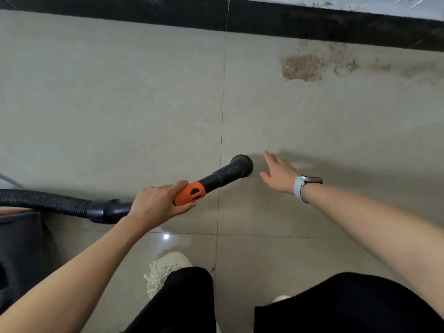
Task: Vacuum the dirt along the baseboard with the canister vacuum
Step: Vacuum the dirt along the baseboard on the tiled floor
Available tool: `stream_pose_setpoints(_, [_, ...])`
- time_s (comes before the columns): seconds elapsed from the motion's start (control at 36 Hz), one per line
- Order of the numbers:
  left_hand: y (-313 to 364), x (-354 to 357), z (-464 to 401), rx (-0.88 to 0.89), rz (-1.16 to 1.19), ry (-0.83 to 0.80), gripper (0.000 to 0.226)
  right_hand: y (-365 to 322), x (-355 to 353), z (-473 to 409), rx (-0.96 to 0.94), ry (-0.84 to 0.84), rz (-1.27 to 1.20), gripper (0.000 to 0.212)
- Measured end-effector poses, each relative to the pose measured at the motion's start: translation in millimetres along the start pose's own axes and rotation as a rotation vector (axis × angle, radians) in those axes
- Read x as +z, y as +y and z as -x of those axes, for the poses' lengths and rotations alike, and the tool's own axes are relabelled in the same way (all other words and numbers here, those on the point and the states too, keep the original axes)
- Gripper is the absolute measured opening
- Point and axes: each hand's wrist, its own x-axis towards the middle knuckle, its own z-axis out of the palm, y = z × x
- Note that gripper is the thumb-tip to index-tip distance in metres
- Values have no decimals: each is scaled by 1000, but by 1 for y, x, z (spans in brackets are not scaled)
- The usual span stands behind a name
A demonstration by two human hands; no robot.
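We grip the orange handle (189, 193) of the vacuum wand in our left hand (157, 203), fingers and thumb wrapped round it, because that collar is where we steer from. Behind that hand the ribbed hose (45, 201) trails off to our left toward the canister (21, 239), only partly in view at the frame's edge. Ahead of the hand the black tube ends in the round nozzle (241, 165), held low over the tile floor (108, 104); whether it touches we cannot tell.

Our right hand (280, 174) hovers just beside the nozzle, fingers spread and relaxed, holding nothing. We judge it is there for balance or to take the tube for a steadier two-handed push. A watch (303, 187) sits on that wrist.

The dirt (302, 67) lies well beyond both hands, forward and to the right, a sandy patch thinning rightward against the dark baseboard (312, 22). The nozzle has yet to reach it, so the cleaning looks not yet begun here.
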Motion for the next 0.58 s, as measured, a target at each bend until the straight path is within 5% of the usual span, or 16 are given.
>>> stream_pose_setpoints(0.22, [7, 2, 34, -29, -111, -34, 58, 23, 50, 24, 1, -86, 171, 103])
stream_pose_setpoints(0.58, [15, 1, 21, -92, -119, 29, 56, 38, 55, 18, -56, -99, 186, 118])
